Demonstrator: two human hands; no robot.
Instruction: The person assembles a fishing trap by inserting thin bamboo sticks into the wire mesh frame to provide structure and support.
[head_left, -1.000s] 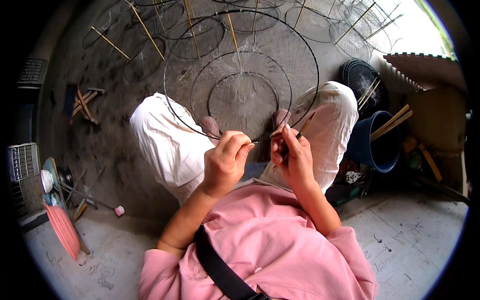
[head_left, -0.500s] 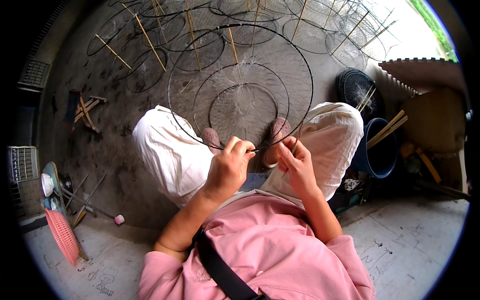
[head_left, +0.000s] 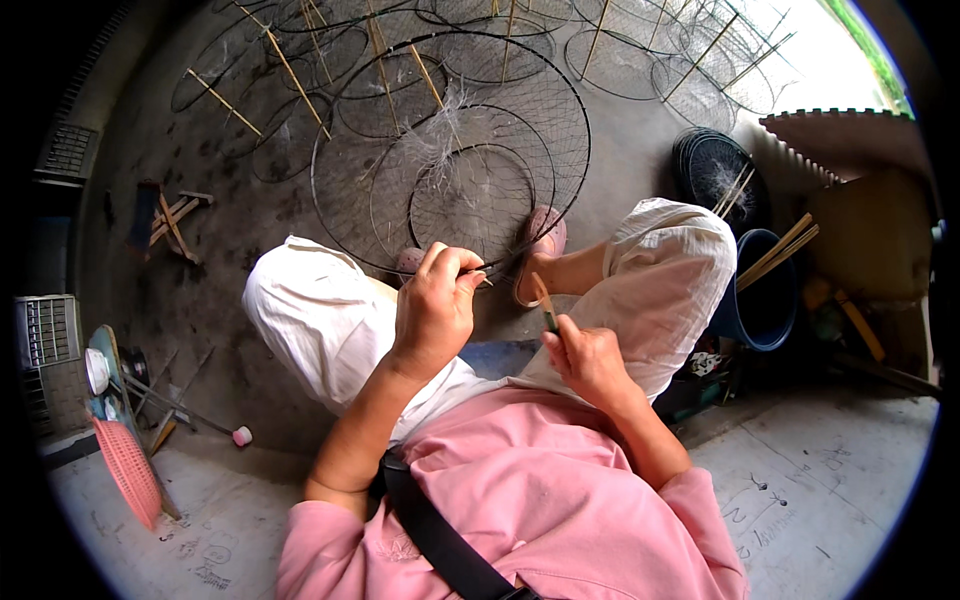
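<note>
A round net cage of black hoops and dark mesh, with loose whitish threads at its middle, stands over my feet between my knees. My left hand is closed in a pinch on the near edge of its large hoop; a small pale tip sticks out by the fingertips. To the right of it and apart from the cage, my right hand is closed round a slim pointed tool, brown at the tip and green lower down. Its exact kind I cannot make out.
Several similar net cages with bamboo sticks cover the floor ahead. At the right are a stack of black hooped nets and a blue bucket holding sticks. Left, a wooden folding stool and a pink basket.
My right hand has drawn back from the hoop toward my body, and the tool now points up and away. The cage and my left hand have shifted left.
</note>
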